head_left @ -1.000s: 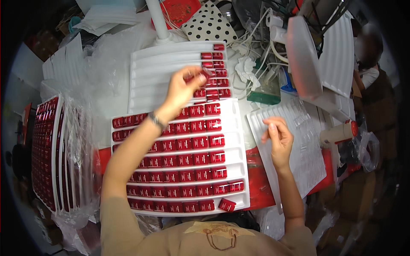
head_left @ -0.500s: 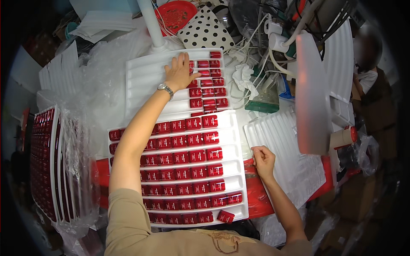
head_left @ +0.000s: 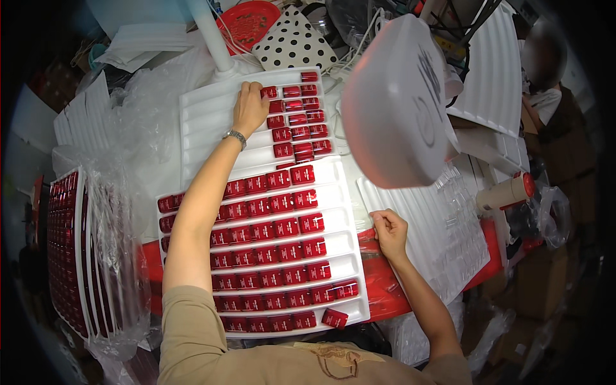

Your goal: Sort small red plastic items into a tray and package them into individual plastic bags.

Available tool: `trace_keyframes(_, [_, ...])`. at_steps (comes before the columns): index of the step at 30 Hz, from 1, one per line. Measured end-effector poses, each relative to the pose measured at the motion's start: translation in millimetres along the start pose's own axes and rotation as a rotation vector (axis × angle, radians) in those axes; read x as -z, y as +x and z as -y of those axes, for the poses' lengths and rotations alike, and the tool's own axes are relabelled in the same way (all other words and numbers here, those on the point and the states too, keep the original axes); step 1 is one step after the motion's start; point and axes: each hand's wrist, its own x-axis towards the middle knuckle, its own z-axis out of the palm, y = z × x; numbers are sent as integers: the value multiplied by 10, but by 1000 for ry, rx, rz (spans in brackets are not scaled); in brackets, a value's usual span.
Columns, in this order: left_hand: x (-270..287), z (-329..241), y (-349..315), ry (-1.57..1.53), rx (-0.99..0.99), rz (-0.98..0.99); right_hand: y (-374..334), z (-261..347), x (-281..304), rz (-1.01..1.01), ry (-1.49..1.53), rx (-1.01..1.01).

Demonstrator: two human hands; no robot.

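My left hand [head_left: 250,108], with a watch on its wrist, reaches over the far white ribbed tray [head_left: 204,122]. Its fingers are drawn together beside a small glossy red block [head_left: 269,93] at the left end of a short row, and the thumb lies against it. Several red blocks fill that tray's right side. In the nearer white tray [head_left: 346,240], rows of red blocks [head_left: 261,230] carry white print; my left forearm covers some. One block [head_left: 335,318] lies askew at the near right corner. To the right, my right hand [head_left: 390,232] is closed in a pinch; whatever it holds is hidden.
A white lamp-like head [head_left: 394,102] looms over the right side. Beneath it lies a clear ribbed tray [head_left: 427,237]. Plastic-wrapped trays of red blocks [head_left: 67,250] stand at the left. A white post [head_left: 212,35] and red dish [head_left: 251,25] are at the back; another person [head_left: 545,115] is far right.
My left hand's spread fingers have drawn together near the row end. The view has shifted, and the white lamp-like head now appears broader and farther left. My right hand stays pinched.
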Motion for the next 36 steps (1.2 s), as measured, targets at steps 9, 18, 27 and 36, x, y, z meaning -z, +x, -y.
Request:
trace_keyframes(9, [-269,-74,296,-202,719,68,3,-83,35,-36,-17,12])
trace_keyframes(18, [-57,-556,237,95,516,240,224,240,276,153,104,-169])
trace_keyframes(27, [466,-1087,-126,4,149,4,1780,3,1138,-120,-1580,258])
trace_keyframes(36, [1409,-2888,-2072,-145,-364,488,695,751,703,137,-47,80])
